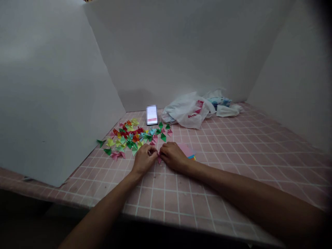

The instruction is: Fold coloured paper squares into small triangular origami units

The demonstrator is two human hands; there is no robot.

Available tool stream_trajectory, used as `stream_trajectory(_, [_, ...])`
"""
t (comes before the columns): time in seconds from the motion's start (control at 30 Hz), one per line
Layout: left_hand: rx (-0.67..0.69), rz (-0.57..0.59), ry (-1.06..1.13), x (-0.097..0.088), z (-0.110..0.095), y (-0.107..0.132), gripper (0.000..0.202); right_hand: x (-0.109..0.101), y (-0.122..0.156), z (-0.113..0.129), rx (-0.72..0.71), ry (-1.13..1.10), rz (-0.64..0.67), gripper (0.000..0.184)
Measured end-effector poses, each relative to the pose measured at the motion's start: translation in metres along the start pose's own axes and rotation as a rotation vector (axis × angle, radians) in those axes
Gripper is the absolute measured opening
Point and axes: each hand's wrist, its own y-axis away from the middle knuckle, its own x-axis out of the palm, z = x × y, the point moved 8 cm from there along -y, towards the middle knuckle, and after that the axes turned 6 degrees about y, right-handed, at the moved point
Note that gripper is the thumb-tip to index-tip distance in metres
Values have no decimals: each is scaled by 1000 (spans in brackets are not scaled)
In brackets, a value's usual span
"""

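My left hand (144, 158) and my right hand (173, 155) meet on the pink checked tablecloth (233, 152), fingers curled together on a small pink folded paper piece (159, 159). Only its lower tip shows between the hands. Just beyond the left hand lies a spread of several small folded paper triangles (132, 136) in green, yellow, red, pink and blue. A stack of coloured paper sheets (188, 151), pink on top, lies right behind my right hand.
A phone (151, 114) with a lit screen lies at the back near the wall. White plastic bags (194, 109) are heaped at the back right. White boards (52, 103) wall in the table on the left, back and right. The table's front edge (155, 216) is near me.
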Motion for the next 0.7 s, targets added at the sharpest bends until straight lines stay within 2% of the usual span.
stream_trajectory(0.3, [-98,41,1,4,12,-1,11,-4,0,3,-5,15,15,18])
stream_trajectory(0.7, [-80,58,-47,6,12,-3,14,-4,0,3,-9,26,26,18])
